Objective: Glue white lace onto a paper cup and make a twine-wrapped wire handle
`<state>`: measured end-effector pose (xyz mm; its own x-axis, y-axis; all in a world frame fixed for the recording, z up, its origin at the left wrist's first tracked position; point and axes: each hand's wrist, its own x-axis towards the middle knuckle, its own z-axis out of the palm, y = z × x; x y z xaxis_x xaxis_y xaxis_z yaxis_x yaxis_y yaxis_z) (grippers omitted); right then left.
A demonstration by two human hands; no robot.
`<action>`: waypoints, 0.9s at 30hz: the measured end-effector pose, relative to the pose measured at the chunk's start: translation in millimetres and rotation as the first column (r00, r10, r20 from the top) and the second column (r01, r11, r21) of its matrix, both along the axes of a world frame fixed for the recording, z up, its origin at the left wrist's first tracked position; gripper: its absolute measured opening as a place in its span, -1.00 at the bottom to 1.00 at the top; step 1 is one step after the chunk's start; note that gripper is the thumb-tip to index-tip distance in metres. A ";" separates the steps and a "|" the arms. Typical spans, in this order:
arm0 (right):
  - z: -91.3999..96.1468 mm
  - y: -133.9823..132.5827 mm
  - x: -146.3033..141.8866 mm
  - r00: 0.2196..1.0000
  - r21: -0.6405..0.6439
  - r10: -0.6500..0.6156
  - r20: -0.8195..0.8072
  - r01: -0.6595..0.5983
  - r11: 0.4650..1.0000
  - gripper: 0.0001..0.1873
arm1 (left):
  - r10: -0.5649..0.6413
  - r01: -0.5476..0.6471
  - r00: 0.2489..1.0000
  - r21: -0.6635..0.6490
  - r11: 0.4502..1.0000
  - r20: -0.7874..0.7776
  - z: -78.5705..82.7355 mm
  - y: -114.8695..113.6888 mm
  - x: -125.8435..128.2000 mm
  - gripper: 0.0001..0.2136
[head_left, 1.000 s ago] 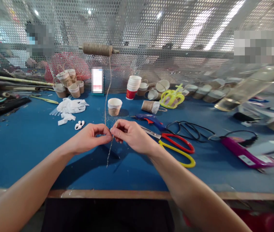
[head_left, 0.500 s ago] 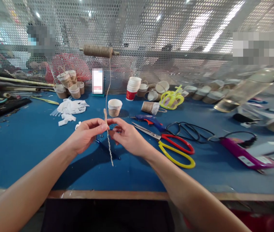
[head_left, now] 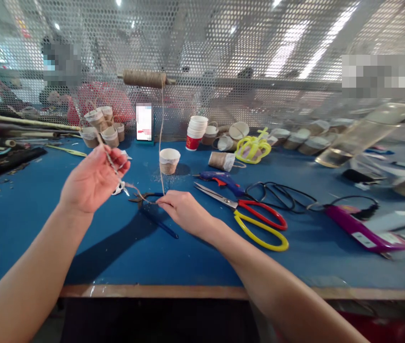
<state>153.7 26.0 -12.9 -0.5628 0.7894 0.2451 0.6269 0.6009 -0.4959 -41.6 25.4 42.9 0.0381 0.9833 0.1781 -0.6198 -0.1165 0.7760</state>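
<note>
My left hand (head_left: 93, 176) is raised palm up at the left, its fingers curled round a thin twine-wrapped piece (head_left: 112, 164) with a silvery twisted length. From it a strand of twine (head_left: 134, 188) runs across to my right hand (head_left: 184, 209), whose thumb and forefinger pinch it. The same twine climbs from the right fingertips to the twine spool (head_left: 144, 78) hung on the mesh. Below the strand lie blue-handled pliers (head_left: 159, 224). Just behind my hands stands a small cup (head_left: 169, 161) wrapped in twine with a white rim.
Big scissors (head_left: 259, 224) with red and yellow handles and a blue glue gun (head_left: 220, 180) lie right of my hands. Behind are stacked paper cups (head_left: 195, 133), a yellow basket shape (head_left: 253, 148), several twine-wrapped cups (head_left: 98, 125) and a phone (head_left: 144, 122). A clear bottle (head_left: 367, 136) tilts at right.
My hands have parted. The left moved up and left with the twine-wrapped piece, turning palm up; the right moved slightly down, drawing the twine taut from the spool.
</note>
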 end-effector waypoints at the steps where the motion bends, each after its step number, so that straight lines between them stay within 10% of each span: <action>1: -0.8 -0.2 -0.2 0.999 0.006 0.018 0.048 -0.019 1.000 -0.77 | 0.023 -0.023 0.999 0.005 1.000 0.044 4.7 1.0 -4.9 -0.84; 5: -1.0 -3.0 -1.7 0.993 0.003 0.103 0.064 -0.103 0.995 -0.75 | 0.017 -0.021 0.991 0.026 0.999 0.130 13.0 3.0 -17.9 -0.80; 9: 11.1 -3.8 3.6 0.974 -0.115 0.052 -0.219 -0.078 0.990 -0.60 | -0.012 0.025 0.987 0.076 0.997 -0.161 2.2 2.2 -12.4 -0.84; 13: 29.7 -4.7 12.4 0.841 -0.355 -0.102 -0.531 -0.111 0.928 -0.61 | -0.235 0.269 0.683 -0.062 0.961 -0.692 -14.2 -7.2 12.2 -0.88; 16: 35.5 -6.9 14.0 0.765 -0.469 -0.068 -0.641 -0.320 0.823 -0.71 | -0.358 0.407 0.539 -0.136 0.903 -0.762 -22.0 -14.8 27.1 -0.85; 22: 28.7 -7.7 9.8 0.725 -0.604 -0.158 -0.670 -0.410 0.683 -0.77 | -0.396 0.443 0.531 -0.153 0.883 -0.749 -26.5 -16.0 29.8 -0.84; 27: 27.6 -6.8 9.4 0.724 -0.577 -0.158 -0.672 -0.378 0.724 -0.72 | -0.408 0.438 0.551 -0.165 0.884 -0.728 -25.3 -13.9 27.2 -0.87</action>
<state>163.1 19.2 14.7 -0.5646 0.8246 0.0359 -0.0594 0.0028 -0.9982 -14.3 11.5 17.5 0.5781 0.8128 -0.0712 0.1593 -0.0269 0.9869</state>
